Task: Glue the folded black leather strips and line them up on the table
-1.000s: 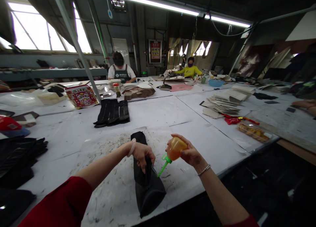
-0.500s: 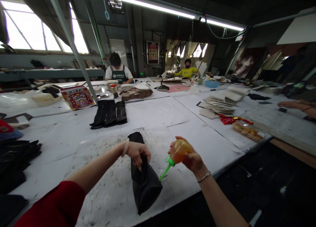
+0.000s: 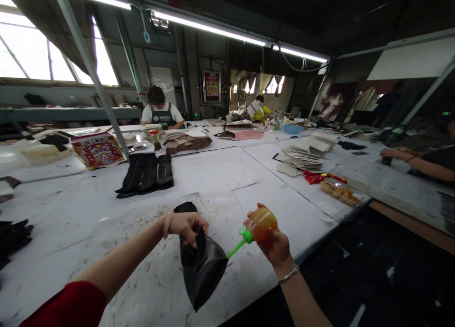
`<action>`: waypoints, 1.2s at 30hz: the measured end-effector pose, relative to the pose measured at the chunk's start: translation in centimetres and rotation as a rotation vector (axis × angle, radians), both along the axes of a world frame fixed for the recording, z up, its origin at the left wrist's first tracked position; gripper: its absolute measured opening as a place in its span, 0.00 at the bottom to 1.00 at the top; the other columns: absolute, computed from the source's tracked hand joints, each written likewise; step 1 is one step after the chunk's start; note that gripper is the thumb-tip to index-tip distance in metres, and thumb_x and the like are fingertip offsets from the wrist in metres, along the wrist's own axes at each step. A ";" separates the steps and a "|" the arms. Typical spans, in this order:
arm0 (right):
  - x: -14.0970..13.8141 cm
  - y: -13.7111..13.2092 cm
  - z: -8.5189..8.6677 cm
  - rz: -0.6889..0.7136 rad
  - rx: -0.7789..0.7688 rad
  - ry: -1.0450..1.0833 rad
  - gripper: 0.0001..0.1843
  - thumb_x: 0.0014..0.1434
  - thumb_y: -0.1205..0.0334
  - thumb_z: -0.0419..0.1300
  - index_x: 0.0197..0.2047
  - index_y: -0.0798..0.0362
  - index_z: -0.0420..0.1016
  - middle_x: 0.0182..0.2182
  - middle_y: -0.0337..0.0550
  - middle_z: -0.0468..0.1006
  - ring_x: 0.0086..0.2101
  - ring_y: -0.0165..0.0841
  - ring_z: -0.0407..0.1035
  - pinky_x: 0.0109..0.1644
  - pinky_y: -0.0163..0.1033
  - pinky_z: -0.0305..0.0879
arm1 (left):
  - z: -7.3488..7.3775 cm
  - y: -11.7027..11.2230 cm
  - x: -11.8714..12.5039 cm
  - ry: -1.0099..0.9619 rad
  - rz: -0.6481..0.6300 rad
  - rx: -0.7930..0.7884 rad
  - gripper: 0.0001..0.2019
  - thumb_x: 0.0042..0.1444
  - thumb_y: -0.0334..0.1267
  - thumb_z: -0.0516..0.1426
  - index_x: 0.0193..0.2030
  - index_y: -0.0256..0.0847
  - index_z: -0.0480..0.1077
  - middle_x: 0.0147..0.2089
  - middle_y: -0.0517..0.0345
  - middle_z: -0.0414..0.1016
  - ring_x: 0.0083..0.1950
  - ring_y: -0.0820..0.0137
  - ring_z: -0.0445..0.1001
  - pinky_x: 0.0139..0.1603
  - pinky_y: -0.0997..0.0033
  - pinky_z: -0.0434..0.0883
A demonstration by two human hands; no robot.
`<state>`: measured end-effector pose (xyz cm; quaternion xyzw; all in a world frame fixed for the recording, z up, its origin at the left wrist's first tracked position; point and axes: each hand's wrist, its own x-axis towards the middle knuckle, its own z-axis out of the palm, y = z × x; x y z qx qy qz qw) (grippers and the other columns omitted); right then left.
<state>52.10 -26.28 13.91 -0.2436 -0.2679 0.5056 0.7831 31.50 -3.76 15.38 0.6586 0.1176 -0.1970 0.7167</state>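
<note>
White table below: the left hand pinches a black pouch, apparently steadying it. The right hand grips a squeeze bottle (tipped so its nozzle reaches the edge).

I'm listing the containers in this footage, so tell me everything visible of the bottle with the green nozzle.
The bottle is rounded and see-through, apparently plastic, and looks amber. Its bright green cap carries a small loop and a long, tapering nozzle. The right hand holds it above the white table, tipped nozzle-down toward the person's left. The tip is at the edge of the black piece; whether they touch is unclear.
</note>
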 end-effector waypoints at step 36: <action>1.3 -2.7 1.9 -0.401 0.001 -0.029 0.31 0.48 0.54 0.70 0.56 0.42 0.69 0.46 0.46 0.79 0.47 0.49 0.74 0.62 0.67 0.51 | 0.5 -2.4 1.5 -0.198 0.372 -0.171 0.20 0.32 0.38 0.72 0.32 0.35 0.72 0.22 0.61 0.72 0.14 0.81 0.62 0.13 0.82 0.56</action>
